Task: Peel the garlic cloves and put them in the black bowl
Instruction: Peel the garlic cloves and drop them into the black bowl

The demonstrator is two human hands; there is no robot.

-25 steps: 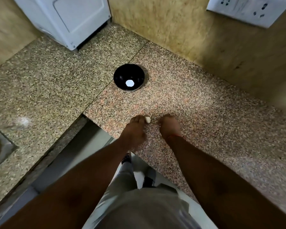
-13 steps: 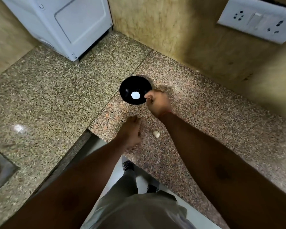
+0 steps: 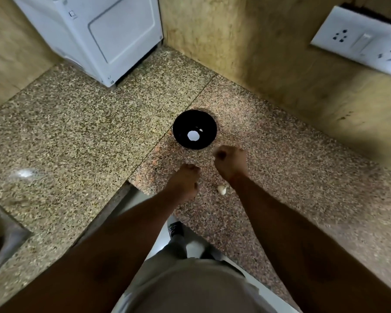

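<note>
One pale garlic clove (image 3: 221,190) lying on speckled granite counter (image 3: 303,177) between curled, empty-looking left hand (image 3: 185,181) and fisted right hand (image 3: 230,161), near round glossy black bowl (image 3: 181,127).

Countertop (image 3: 303,188): polished speckled granite, smooth, with a faint sheen; a straight seam runs past the left hand's fingers (image 3: 193,169). Black bowl (image 3: 185,125), just beyond the right hand's fingers (image 3: 219,154): glossy, hard, reflecting a bright spot. Garlic clove (image 3: 222,190), behind them: pale, matt. Switch plate (image 3: 359,44): smooth white plastic. Wall (image 3: 269,53): mottled, matt. Appliance (image 3: 104,35): smooth white casing.
</note>
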